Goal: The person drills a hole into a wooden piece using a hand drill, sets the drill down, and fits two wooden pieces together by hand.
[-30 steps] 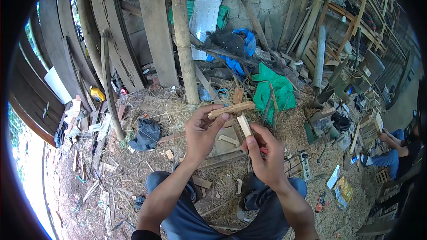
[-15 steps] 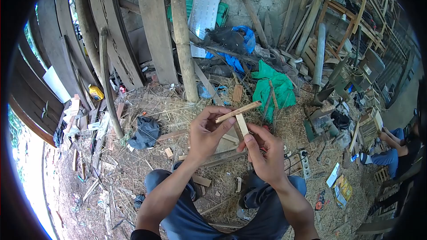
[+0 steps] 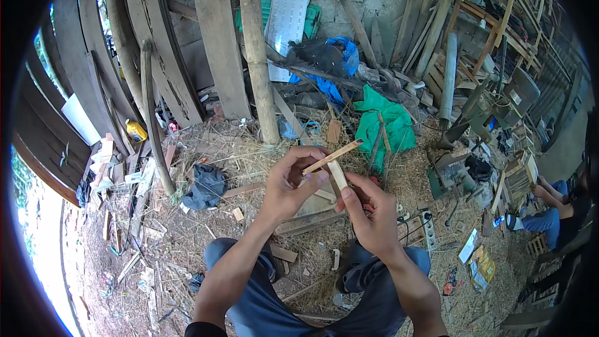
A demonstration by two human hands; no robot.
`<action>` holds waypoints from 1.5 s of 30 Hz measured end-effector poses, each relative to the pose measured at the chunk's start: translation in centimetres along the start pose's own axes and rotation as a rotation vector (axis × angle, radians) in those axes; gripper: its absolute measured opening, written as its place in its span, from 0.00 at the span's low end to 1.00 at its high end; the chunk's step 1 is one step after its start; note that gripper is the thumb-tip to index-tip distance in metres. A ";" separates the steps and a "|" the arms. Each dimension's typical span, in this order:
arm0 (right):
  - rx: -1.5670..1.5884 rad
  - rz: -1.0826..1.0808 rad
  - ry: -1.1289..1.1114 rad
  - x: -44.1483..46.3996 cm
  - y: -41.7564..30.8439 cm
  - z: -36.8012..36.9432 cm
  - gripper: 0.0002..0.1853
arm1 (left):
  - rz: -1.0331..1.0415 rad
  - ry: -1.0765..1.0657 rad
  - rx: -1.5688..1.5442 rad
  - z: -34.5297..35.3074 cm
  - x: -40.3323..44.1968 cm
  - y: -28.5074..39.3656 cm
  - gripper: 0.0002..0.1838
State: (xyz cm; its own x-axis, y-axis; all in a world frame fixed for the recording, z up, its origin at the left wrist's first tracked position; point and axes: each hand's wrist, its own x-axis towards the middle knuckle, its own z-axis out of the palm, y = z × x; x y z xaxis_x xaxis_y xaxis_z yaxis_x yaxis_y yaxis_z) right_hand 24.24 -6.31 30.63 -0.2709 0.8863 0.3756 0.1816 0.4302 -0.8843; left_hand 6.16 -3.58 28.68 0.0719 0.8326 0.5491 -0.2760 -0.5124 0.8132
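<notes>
Between thumb and fingers, my left hand (image 3: 292, 182) grips a narrow wooden stick (image 3: 340, 152), which slants up to the right. A second, paler wood piece (image 3: 337, 175) is pinched in my right hand (image 3: 372, 215), its upper end against the underside of the stick near its middle. Both hands are raised above my knees, over the littered ground. Partly hidden behind the pieces, another pale wood strip (image 3: 324, 195) lies on a board (image 3: 309, 222).
A power strip (image 3: 428, 232) lies right of my right hand. Beyond are a green plastic sheet (image 3: 385, 126), a bamboo post (image 3: 257, 56) and a dark cloth (image 3: 206, 186). At the far right sits another person (image 3: 544, 224) near a wooden frame.
The two wood pieces were apart a second ago and now touch, the right one having moved up and left under the stick. Since half a second ago the stick has tilted slightly.
</notes>
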 end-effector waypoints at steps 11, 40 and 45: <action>0.039 0.078 -0.032 0.6 -0.1 -0.8 0.14 | -0.316 0.047 -0.069 -1.8 0.4 -0.2 0.11; 0.008 0.131 0.008 0.8 0.1 -1.2 0.13 | -0.452 -0.057 -0.168 -2.8 0.5 -0.3 0.09; 0.006 0.157 0.009 0.7 0.1 -1.2 0.13 | -0.469 -0.041 -0.217 -2.8 0.5 -0.2 0.09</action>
State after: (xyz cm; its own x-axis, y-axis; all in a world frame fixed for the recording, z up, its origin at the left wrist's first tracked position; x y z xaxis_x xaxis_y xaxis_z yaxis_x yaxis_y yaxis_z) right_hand 25.21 -5.42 31.13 -0.2311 0.9441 0.2351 0.2151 0.2853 -0.9340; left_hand 3.60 -2.44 28.28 0.2715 0.9513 0.1460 -0.3972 -0.0274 0.9173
